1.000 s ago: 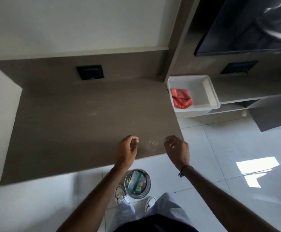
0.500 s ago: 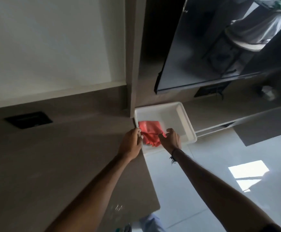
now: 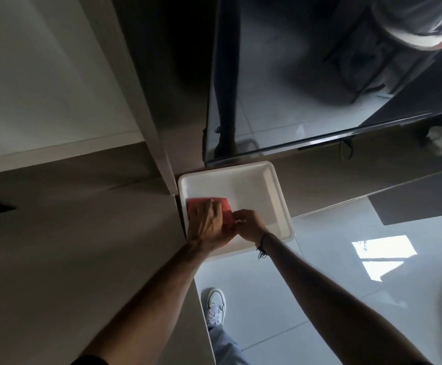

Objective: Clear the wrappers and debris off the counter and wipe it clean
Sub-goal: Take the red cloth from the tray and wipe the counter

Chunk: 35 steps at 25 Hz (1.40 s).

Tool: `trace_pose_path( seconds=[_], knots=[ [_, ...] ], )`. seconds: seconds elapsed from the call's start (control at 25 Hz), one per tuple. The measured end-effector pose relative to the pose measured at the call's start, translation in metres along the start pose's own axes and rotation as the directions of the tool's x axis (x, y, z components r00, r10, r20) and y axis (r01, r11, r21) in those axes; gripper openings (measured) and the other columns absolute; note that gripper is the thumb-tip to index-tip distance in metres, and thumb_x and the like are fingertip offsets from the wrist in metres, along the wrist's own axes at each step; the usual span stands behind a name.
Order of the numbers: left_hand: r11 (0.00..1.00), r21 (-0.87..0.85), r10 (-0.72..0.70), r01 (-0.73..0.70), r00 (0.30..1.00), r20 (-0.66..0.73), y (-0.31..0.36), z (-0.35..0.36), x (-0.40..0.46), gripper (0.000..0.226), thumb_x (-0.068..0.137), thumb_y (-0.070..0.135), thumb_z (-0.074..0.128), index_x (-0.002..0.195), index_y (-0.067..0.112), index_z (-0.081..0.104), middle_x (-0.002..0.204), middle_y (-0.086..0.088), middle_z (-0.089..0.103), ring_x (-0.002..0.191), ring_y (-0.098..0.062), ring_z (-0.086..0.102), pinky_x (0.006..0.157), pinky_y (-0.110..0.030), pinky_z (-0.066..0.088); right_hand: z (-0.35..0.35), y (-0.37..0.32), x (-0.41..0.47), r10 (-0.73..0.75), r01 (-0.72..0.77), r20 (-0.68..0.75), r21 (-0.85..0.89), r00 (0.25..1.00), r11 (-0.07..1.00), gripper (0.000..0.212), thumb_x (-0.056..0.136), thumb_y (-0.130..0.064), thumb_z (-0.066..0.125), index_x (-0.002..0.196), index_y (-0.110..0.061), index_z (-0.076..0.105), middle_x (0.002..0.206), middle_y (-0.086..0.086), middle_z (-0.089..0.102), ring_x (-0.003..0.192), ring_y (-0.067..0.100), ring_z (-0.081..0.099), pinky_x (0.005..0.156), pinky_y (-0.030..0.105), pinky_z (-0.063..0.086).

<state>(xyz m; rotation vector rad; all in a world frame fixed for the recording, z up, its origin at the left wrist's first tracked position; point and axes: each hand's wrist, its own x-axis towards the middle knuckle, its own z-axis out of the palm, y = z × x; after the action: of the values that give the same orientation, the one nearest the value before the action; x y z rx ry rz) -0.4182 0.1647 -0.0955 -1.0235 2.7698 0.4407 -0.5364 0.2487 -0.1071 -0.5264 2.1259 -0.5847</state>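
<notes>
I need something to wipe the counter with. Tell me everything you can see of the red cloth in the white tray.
The red cloth looks soft, plain coral-red and folded flat. It lies in the near-left part of the white tray, beside the counter's end. The left hand lies on it and hides much of it; the right hand pinches its right edge.

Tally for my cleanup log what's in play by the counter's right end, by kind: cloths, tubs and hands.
Red cloth: 1
White tub: 1
Hands: 2, left hand and right hand, both on the cloth inside the tub
Total: 4
</notes>
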Motion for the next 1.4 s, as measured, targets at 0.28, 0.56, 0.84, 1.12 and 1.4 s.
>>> trace_pose_path(
  seconds=[0.28,0.56,0.84,1.12,1.4],
  knots=[
    [0.7,-0.69,-0.285,0.184,0.958,-0.033,-0.014,-0.031,0.005,0.014,0.092,0.02,0.061,0.088,0.007,0.061,0.089,-0.014,0.069,0.084,-0.029,0.065,0.078,-0.041,0.054,-0.005,-0.016,-0.004,0.033,-0.035,-0.035,-0.069,0.999,0.997,0.018,0.073,-0.016,0.074,0.089,-0.013,0.081,0.091,0.011,0.079,0.091,0.025,0.071,0.073,0.027,0.051],
    [0.051,-0.992,-0.407,0.119,0.909,0.088,-0.083,-0.129,-0.08,0.022,0.089,0.009,0.051,0.077,0.027,0.056,0.076,0.007,0.061,0.069,-0.001,0.057,0.071,-0.027,0.042,-0.052,-0.086,-0.075,-0.244,0.24,-0.034,0.362,0.969,0.901,0.025,0.059,-0.037,0.067,0.067,-0.013,0.067,0.069,0.004,0.065,0.069,0.014,0.056,0.061,0.027,0.04],
    [-0.142,-0.929,-0.328,0.342,0.869,0.37,-0.151,-0.107,-0.2,0.019,0.095,0.025,0.061,0.104,0.017,0.075,0.113,-0.015,0.077,0.1,-0.026,0.073,0.09,-0.038,0.058,0.055,-0.095,-0.154,-0.138,-0.018,0.258,0.522,0.956,0.853,0.034,0.085,-0.025,0.076,0.114,-0.009,0.071,0.098,0.011,0.073,0.08,0.019,0.068,0.07,0.031,0.057],
    [0.314,-0.89,-0.367,0.33,0.907,0.207,-0.206,-0.069,-0.261,0.07,0.081,-0.01,0.06,0.143,0.02,0.046,0.141,-0.014,0.058,0.117,-0.027,0.061,0.093,-0.038,0.054,0.138,-0.071,-0.205,-0.115,0.134,-0.12,0.164,0.986,0.977,0.049,0.076,-0.019,0.081,0.123,-0.015,0.065,0.111,0.008,0.073,0.094,0.024,0.069,0.071,0.031,0.055],
    [0.979,-0.2,-0.063,0.037,0.99,-0.128,-0.221,-0.046,-0.262,0.07,0.077,-0.008,0.063,0.14,0.022,0.057,0.13,-0.01,0.052,0.115,-0.03,0.059,0.102,-0.041,0.052,0.175,-0.05,-0.213,-0.583,0.409,0.057,-0.767,0.81,0.494,0.061,0.077,-0.041,0.067,0.134,-0.025,0.055,0.142,-0.001,0.055,0.131,0.024,0.05,0.101,0.039,0.042]
  ],
)
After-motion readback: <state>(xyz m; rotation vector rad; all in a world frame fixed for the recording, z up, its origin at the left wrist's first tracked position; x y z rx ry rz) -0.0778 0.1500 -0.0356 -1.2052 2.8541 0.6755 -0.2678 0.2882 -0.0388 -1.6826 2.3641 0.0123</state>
